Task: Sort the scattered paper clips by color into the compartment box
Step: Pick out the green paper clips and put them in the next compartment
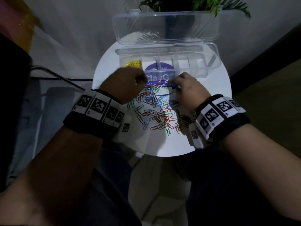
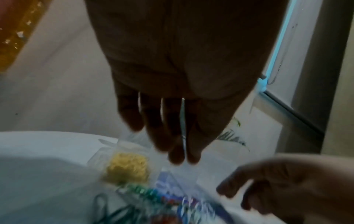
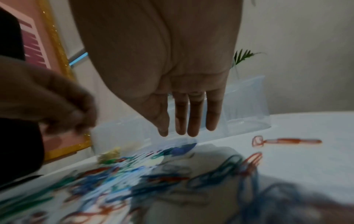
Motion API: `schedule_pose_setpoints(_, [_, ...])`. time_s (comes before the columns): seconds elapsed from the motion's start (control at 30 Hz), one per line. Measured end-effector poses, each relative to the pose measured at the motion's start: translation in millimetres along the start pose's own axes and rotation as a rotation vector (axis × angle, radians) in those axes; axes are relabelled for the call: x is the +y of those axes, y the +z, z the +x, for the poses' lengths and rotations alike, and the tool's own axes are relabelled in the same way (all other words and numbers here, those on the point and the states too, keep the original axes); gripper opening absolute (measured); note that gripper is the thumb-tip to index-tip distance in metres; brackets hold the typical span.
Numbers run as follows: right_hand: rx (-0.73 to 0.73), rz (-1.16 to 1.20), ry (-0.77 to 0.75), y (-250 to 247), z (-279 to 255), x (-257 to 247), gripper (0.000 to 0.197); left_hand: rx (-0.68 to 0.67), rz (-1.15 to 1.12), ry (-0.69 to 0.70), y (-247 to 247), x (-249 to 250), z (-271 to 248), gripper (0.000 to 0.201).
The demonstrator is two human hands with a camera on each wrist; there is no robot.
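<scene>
The left hand was seen above the far edge of the pile of paper clips, close to the compartment box. In the left wrist view its fingers were stretched out almost straight and held together; nothing could be made out between them, though the picture was blurred. From the right wrist view the same hand looked more curled, so whether a clip was pinched could not be told.

The right hand was held over the right part of the pile, fingers straight and pointing down, just above the clips. No clip was seen gripped by it.

The clips were spread on a round white table in red, blue, green and white, tangled together between the two wrists. A single red clip was seen lying apart to the right. The clear box stood behind the pile with its lid raised upright; yellow clips were gathered in its leftmost compartment. A purple round sticker was visible through the box bottom. A green plant stood behind the lid.
</scene>
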State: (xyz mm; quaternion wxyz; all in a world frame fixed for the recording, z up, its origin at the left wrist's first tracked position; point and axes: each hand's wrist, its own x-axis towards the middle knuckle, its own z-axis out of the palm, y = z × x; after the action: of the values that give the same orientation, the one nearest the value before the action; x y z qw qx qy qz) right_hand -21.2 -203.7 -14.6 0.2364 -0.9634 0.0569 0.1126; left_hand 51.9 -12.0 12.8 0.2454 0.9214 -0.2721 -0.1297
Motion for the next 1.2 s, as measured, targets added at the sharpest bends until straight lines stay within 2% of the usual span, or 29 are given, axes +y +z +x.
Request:
schedule_pose_setpoints(0.07, [-0.007, -0.015, 0.07, -3.1, 8.3, 3.4, 0.041, -0.167, 0.086, -0.071, 8.4, -2.9, -6.7, 0.023])
schedule_pose_setpoints(0.13, [-0.084, -0.049, 0.1, -2.5, 13.2, 4.1, 0.043, -0.241, 0.169, -0.143, 17.8, -5.4, -7.7, 0.032])
schedule_pose_setpoints(0.2, [-0.158, -0.111, 0.098, -0.8, 12.8, -0.1, 0.044, -0.281, 0.247, -0.174, 26.2, -4.5, -6.0, 0.039])
schedule_pose_setpoints(0.3, [-0.183, -0.14, 0.071, 4.2, 4.3, -9.6, 0.044, -0.328, 0.305, -0.149, 36.7, 3.2, -5.9, 0.044])
schedule_pose_setpoints(0.4, [-0.181, -0.089, 0.0, 10.8, -8.7, -9.8, 0.035, -0.38, 0.209, -0.086, 38.7, 9.7, -7.3, 0.037])
schedule_pose_setpoints(0.47, [-0.145, -0.042, 0.011, 8.1, -16.9, 1.4, 0.033, -0.335, 0.118, -0.063, 30.7, 9.9, -8.5, 0.036])
schedule_pose_setpoints(0.57, [-0.038, -0.03, 0.267, -6.2, -24.2, 27.5, 0.036, -0.193, 0.087, -0.075, 18.1, 2.1, -9.3, 0.036])
schedule_pose_setpoints(0.63, [-0.051, -0.082, 0.47, -12.3, -27.1, 42.8, 0.039, -0.204, 0.137, -0.132, 18.9, -2.6, -8.6, 0.044])
schedule_pose_setpoints(0.7, [-0.11, -0.111, 0.542, -13.4, -30.4, 46.8, 0.046, -0.259, 0.209, -0.179, 27.7, -2.6, -6.3, 0.049])
schedule_pose_setpoints(0.77, [-0.133, -0.105, 0.527, -9.7, -32.6, 39.3, 0.045, -0.297, 0.285, -0.199, 37.2, -0.4, -3.4, 0.051])
schedule_pose_setpoints(0.87, [-0.198, -0.064, 0.401, -2.2, -33.5, 20.2, 0.038, -0.307, 0.278, -0.194, 40.8, 2.2, -0.4, 0.044])
schedule_pose_setpoints(0.97, [-0.178, 0.023, 0.23, -0.5, -32.0, -0.3, 0.037, -0.22, 0.184, -0.118, 35.7, 2.7, 0.8, 0.031])
schedule_pose_setpoints(1.03, [-0.137, 0.036, 0.165, -0.6, -24.3, -7.9, 0.039, -0.202, 0.154, -0.099, 34.8, 2.7, 1.0, 0.035])
schedule_pose_setpoints(1.1, [-0.145, 0.021, 0.135, -0.4, -12.6, -15.7, 0.046, -0.286, 0.208, -0.127, 36.6, 3.3, 1.4, 0.044])
schedule_pose_setpoints(1.2, [-0.247, -0.078, 0.133, 3.7, 5.0, -23.6, 0.062, -0.391, 0.302, -0.137, 38.1, 3.1, 1.0, 0.044])
